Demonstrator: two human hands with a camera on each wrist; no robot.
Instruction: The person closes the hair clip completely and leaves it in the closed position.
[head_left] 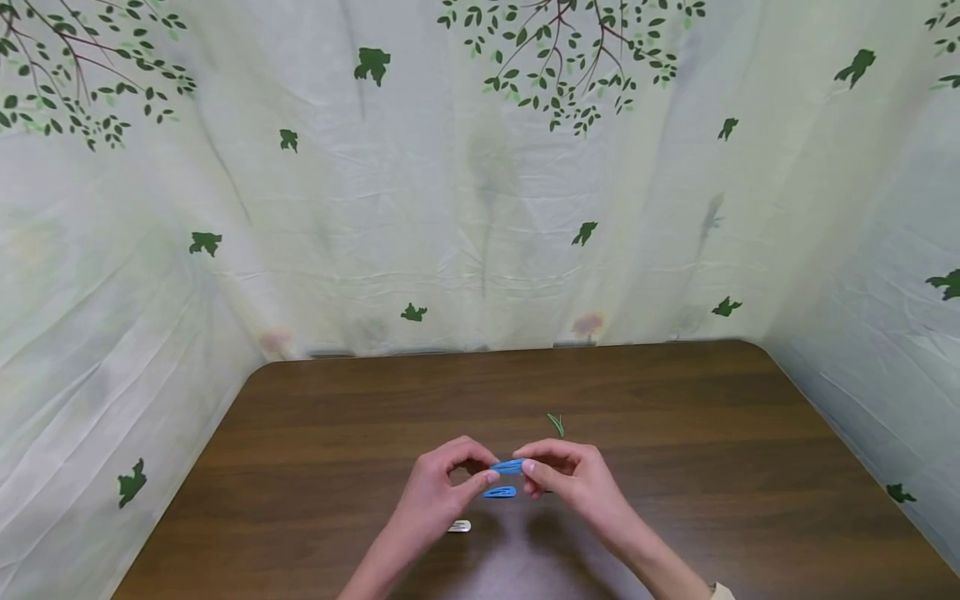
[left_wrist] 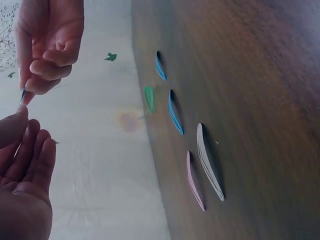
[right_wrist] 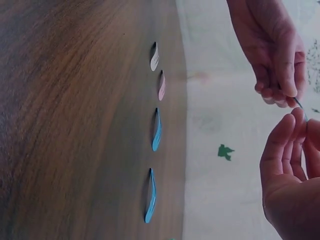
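Note:
A blue snap hair clip (head_left: 507,467) is held up over the table between both hands. Thumb and fingers of my left hand (head_left: 442,483) pinch its left end, and my right hand (head_left: 577,475) pinches the right end. Both wrist views catch this clip edge-on as a thin sliver, mostly hidden by fingertips. Below the hands lies another blue hair clip (head_left: 500,492). A white hair clip (head_left: 459,527) is by the left wrist, partly covered in the head view. Beyond the right hand sits a green hair clip (head_left: 556,423) with its parts spread.
The left wrist view shows a pink hair clip (left_wrist: 195,181) beside the white one, plus two blue clips on the wood. The brown table (head_left: 360,417) has rounded far corners. Pale curtains (head_left: 480,208) with leaf prints surround it on the back and sides.

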